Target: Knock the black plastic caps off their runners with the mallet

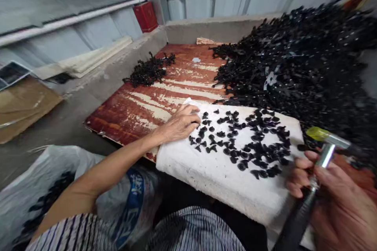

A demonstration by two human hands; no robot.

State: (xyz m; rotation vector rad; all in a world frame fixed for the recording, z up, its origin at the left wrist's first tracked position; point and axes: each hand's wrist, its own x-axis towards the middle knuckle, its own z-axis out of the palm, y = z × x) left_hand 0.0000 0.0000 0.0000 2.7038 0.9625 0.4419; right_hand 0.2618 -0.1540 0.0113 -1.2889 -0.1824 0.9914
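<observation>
My right hand [338, 192] grips a small hammer [325, 156] at the lower right; it has a black handle, a shiny metal neck and a translucent yellow face. The hammer is held above the right end of a white padded board [188, 164]. Scattered over that board lie many small black pieces [232, 133] with round heads and short stems. My left hand [182, 121] rests on the board's left part, fingers curled at the edge of the scatter. Its fingertips touch or nearly touch the nearest pieces; what lies under them is hidden.
A large heap of black moulded parts [294, 55] fills the right and back right. A smaller clump [151, 70] sits on the worn red-brown tabletop [118, 115]. A white sack [88, 160] holding black parts stands at lower left. Cardboard [29, 104] lies at far left.
</observation>
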